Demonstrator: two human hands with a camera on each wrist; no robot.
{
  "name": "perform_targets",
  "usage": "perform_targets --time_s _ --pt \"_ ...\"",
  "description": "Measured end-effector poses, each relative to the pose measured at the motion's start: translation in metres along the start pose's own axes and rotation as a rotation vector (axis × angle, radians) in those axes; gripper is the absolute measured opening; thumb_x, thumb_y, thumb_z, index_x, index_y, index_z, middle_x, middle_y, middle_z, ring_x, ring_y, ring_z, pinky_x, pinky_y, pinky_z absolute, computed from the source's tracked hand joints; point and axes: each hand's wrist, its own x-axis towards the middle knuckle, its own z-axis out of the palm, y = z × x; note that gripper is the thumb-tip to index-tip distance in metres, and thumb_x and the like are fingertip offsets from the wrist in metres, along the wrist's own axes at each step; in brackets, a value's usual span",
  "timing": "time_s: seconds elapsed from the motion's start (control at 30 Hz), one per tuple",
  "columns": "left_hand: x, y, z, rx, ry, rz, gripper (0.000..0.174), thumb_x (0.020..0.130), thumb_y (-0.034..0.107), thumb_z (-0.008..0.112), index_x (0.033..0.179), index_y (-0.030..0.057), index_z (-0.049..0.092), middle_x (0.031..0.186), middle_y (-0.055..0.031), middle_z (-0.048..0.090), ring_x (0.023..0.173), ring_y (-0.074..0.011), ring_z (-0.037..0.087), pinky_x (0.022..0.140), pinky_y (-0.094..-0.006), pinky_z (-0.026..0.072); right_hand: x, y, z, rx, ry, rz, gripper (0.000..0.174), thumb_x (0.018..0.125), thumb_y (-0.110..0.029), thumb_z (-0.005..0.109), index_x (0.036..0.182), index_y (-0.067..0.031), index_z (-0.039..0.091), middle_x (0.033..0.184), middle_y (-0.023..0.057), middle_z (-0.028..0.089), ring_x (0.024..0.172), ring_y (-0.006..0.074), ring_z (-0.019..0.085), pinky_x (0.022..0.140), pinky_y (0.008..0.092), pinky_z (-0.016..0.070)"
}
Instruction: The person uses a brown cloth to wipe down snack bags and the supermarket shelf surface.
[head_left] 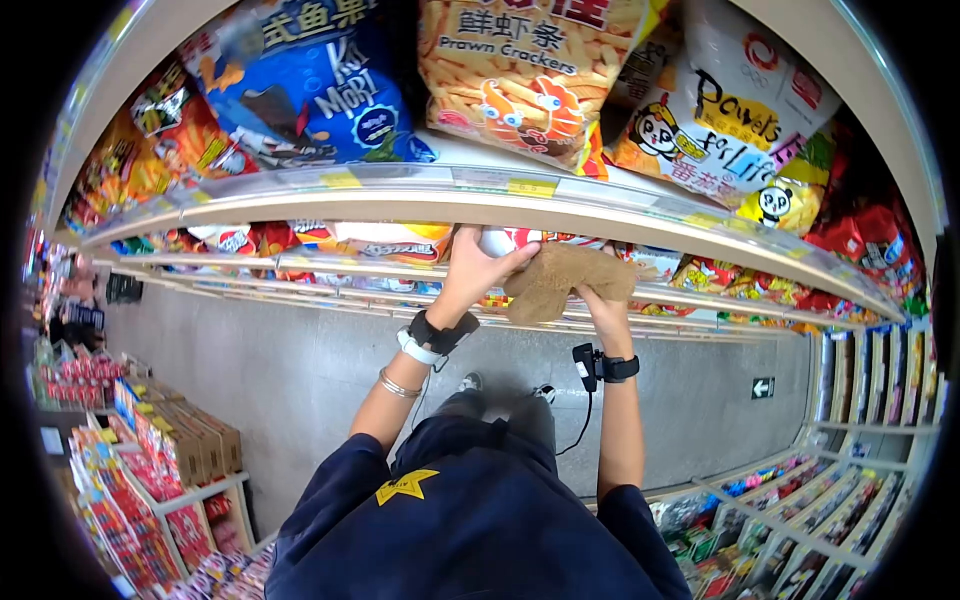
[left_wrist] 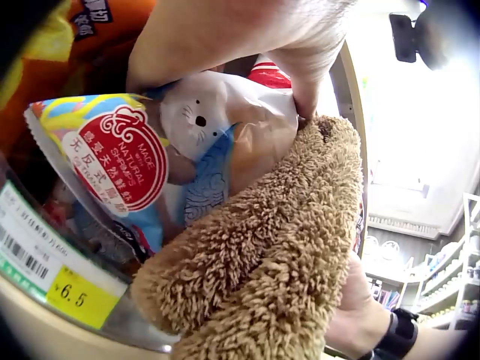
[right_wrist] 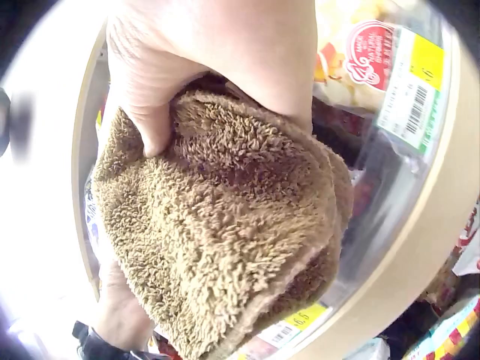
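In the head view a brown fluffy cloth (head_left: 560, 282) hangs at the front of the second shelf. The right hand (head_left: 606, 312) grips it, thumb and fingers pinching its folds in the right wrist view. The left hand (head_left: 478, 268), at the cloth's left side, holds a snack bag with a white seal picture (left_wrist: 201, 112) between thumb and fingers. The cloth (left_wrist: 277, 232) lies against the front of that bag and partly covers it. The left hand's fingertips are hidden behind the bag.
Above the hands runs a shelf edge (head_left: 500, 210) with large bags, among them prawn crackers (head_left: 520, 80). A price tag (left_wrist: 75, 296) lines the lower shelf's front rail. More shelves stand below and at right; cartons (head_left: 185, 440) stand at left.
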Motion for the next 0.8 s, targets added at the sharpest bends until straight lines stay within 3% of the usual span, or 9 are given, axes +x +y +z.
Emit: perform_targets --time_s 0.2,0.3,0.4,0.47,0.53,0.57,0.63,0.7,0.8 --pt "0.001 0.022 0.007 -0.103 0.003 -0.129 0.046 0.081 0.022 0.077 0.113 -0.0052 0.057 0.106 -0.0123 0.065 0.097 -0.0172 0.061 0.087 -0.0306 0.0473 -0.003 -0.036 -0.017 -0.051 -0.018 0.085 0.056 0.082 -0.004 0.072 0.132 0.002 0.045 0.117 0.0084 0.058 0.106 0.0162 0.056 0.091 0.0311 0.0456" --pt "-0.014 0.041 0.012 -0.133 0.002 -0.258 0.059 0.082 0.027 0.077 0.122 -0.0059 0.049 0.113 -0.0148 0.061 0.105 -0.0183 0.058 0.092 -0.0321 0.0454 -0.018 -0.051 -0.019 -0.068 -0.013 0.007 0.059 0.081 -0.004 0.073 0.132 0.0026 0.043 0.12 0.0089 0.054 0.11 0.0174 0.052 0.095 0.0316 0.0424" --pt "-0.043 0.037 0.003 -0.039 -0.133 -0.255 0.079 0.08 0.03 0.078 0.134 -0.0058 0.033 0.125 -0.0182 0.052 0.116 -0.021 0.051 0.099 -0.0343 0.0416 -0.045 -0.053 -0.027 -0.071 -0.087 0.087 0.066 0.08 -0.005 0.073 0.135 0.0011 0.037 0.121 0.0093 0.051 0.113 0.0183 0.05 0.096 0.0325 0.0418" --pt "-0.067 0.045 0.001 -0.08 -0.186 -0.305 0.095 0.077 0.023 0.081 0.141 -0.004 0.016 0.133 -0.0185 0.043 0.124 -0.0227 0.046 0.105 -0.0362 0.0382 -0.063 -0.05 -0.028 -0.118 -0.174 0.077 0.069 0.076 -0.009 0.076 0.133 0.0007 0.038 0.121 0.0109 0.049 0.116 0.0195 0.046 0.101 0.0351 0.0379" --pt "-0.092 0.044 -0.003 -0.072 -0.178 -0.409 0.093 0.076 0.02 0.082 0.14 -0.0038 0.019 0.133 -0.0176 0.044 0.125 -0.0219 0.045 0.103 -0.0362 0.0392 -0.081 -0.043 -0.025 -0.076 -0.243 0.109 0.077 0.075 -0.013 0.077 0.137 0.0017 0.035 0.13 0.0128 0.047 0.121 0.0207 0.044 0.104 0.0374 0.036" --pt "-0.103 0.045 -0.004 -0.008 -0.123 -0.332 0.078 0.075 0.017 0.082 0.133 -0.0057 0.035 0.124 -0.0162 0.055 0.116 -0.02 0.054 0.096 -0.0339 0.0453 -0.09 -0.04 -0.024 -0.028 -0.257 0.152 0.08 0.075 -0.014 0.077 0.14 0.0014 0.033 0.133 0.0134 0.046 0.124 0.0219 0.044 0.105 0.0382 0.0354" --pt "-0.117 0.052 -0.013 -0.017 -0.096 -0.396 0.065 0.075 0.016 0.082 0.125 -0.0051 0.046 0.114 -0.0132 0.061 0.105 -0.0175 0.059 0.089 -0.0318 0.049 -0.104 -0.035 -0.022 0.068 -0.286 0.236 0.085 0.076 -0.017 0.077 0.144 0.0008 0.029 0.14 0.0147 0.043 0.128 0.0243 0.043 0.107 0.0398 0.0344" --pt "-0.128 0.06 -0.018 -0.043 0.014 -0.373 0.051 0.073 0.012 0.083 0.113 -0.0047 0.056 0.102 -0.0112 0.068 0.093 -0.0153 0.065 0.08 -0.0298 0.0529 -0.108 -0.038 -0.018 0.177 -0.235 0.236 0.088 0.077 -0.021 0.077 0.146 0.0001 0.026 0.143 0.0155 0.04 0.131 0.027 0.041 0.109 0.0416 0.0335" --pt "-0.141 0.068 -0.033 0.09 0.06 -0.324 0.05 0.073 0.011 0.083 0.113 -0.0047 0.057 0.102 -0.0122 0.068 0.092 -0.0156 0.066 0.079 -0.0306 0.0535 -0.113 -0.059 -0.01 0.365 0.023 0.168 0.079 0.084 -0.019 0.072 0.146 -0.0002 0.027 0.145 0.0162 0.038 0.133 0.03 0.04 0.111 0.0424 0.0333"
